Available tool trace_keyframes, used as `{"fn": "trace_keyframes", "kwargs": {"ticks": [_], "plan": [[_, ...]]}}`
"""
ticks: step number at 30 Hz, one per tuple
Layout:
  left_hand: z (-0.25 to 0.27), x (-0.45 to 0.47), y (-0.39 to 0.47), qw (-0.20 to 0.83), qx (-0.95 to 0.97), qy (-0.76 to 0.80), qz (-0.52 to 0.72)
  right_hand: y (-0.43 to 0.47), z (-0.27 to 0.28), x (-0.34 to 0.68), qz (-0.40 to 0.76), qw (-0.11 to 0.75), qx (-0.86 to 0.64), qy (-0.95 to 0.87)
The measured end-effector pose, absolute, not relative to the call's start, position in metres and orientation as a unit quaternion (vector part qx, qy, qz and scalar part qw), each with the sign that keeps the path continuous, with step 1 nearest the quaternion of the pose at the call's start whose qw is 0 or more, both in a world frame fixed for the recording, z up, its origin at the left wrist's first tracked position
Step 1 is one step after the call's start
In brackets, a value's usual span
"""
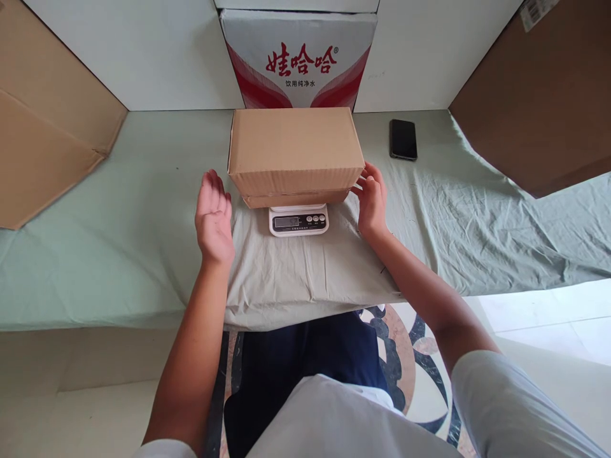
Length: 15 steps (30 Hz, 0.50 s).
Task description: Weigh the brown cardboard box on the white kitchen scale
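A closed brown cardboard box (pixel 296 141) rests on a small white digital kitchen scale (pixel 298 222), whose display and buttons show below the box's front edge. To the left of the box, my left hand (pixel 214 219) is held open, palm turned toward it, with a gap between them. My right hand (pixel 373 198) is at the box's lower right corner, fingers apart and slightly bent. Its fingertips seem to touch the box's side, though part of them is hidden. The scale's plate is mostly covered by the box, and I cannot read its display.
A black phone (pixel 403 139) lies to the right on the green cloth (pixel 157 191). Behind the box stands a white and red carton (pixel 300 38) with Chinese lettering. Large cardboard pieces stand at the left (pixel 52 121) and right (pixel 539 108). The table's front edge is close to me.
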<state>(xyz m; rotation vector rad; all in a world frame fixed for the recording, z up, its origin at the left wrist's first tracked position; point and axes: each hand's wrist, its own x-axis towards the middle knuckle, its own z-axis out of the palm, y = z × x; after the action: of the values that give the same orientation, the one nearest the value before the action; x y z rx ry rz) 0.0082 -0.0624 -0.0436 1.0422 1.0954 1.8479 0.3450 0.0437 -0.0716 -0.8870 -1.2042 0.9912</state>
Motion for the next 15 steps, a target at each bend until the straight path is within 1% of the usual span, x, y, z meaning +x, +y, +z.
{"fn": "trace_keyframes", "kwargs": {"ticks": [6,15], "plan": [[-0.051,0.001,-0.060,0.371,0.442,0.462,0.673,0.042,-0.070,0.344,0.435,0.623,-0.395,-0.517],[-0.060,0.000,-0.057,0.374,0.452,0.457,0.668,0.039,-0.067,0.340,0.447,0.627,-0.393,-0.502]]}}
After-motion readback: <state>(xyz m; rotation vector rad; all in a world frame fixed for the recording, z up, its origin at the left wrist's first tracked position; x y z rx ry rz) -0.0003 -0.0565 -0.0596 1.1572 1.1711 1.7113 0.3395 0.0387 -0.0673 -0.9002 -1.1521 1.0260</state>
